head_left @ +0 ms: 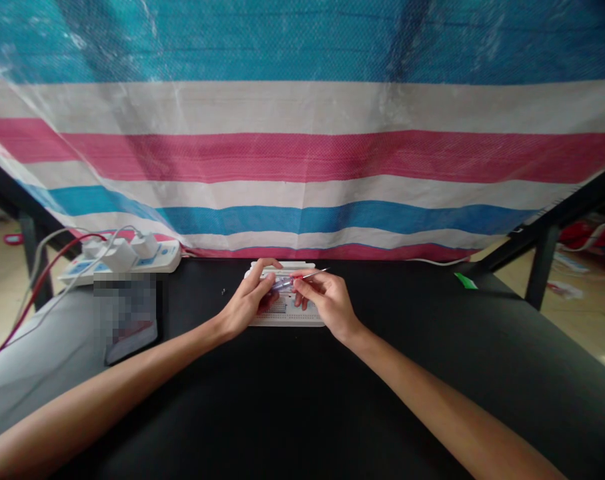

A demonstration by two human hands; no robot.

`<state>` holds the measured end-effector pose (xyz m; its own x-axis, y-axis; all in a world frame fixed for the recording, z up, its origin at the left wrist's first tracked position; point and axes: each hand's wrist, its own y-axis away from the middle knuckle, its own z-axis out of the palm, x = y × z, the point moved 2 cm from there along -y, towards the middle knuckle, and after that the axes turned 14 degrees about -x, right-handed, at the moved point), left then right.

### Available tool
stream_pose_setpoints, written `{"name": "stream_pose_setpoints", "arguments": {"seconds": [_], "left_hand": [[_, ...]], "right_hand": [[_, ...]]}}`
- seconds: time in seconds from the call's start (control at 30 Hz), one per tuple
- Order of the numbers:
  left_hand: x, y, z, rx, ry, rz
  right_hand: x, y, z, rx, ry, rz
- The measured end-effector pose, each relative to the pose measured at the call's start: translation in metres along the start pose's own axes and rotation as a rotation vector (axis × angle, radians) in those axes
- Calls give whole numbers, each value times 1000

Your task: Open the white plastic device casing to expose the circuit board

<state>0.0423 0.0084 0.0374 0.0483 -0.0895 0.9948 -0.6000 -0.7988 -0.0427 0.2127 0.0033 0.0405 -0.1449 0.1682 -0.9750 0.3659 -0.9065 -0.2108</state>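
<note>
We hold a slim screwdriver-like tool (302,278) between both hands: left hand (249,300) pinching its handle, right hand (327,301) closed on the shaft, above the white breadboard (287,319) on the black worktop (292,400). Next, we judge, calls for steadying the tip.

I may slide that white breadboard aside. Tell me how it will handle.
The white breadboard looks stiff and flat, so it should slide without tipping or rolling. It seems light, probably shifting easily on the smooth black table.
</note>
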Motion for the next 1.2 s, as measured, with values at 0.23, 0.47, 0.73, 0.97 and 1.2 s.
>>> {"name": "stream_pose_setpoints", "arguments": {"seconds": [0.23,0.47,0.73,0.97,1.2], "left_hand": [[4,-3,-15,160,-534,123],[-16,-4,-8,-198,-1335,89],[-3,-3,-15,-269,-1441,15],[3,-2,-28,-351,-1382,-86],[10,-19,-3,-424,-1355,-158]], "right_hand": [[-10,-9,-19,247,-492,62],[-15,-13,-29,315,-773,241],[-22,-8,-29,13,-406,304],[-45,-8,-52,-220,685,242],[-65,4,-61,-449,1217,379]]}}
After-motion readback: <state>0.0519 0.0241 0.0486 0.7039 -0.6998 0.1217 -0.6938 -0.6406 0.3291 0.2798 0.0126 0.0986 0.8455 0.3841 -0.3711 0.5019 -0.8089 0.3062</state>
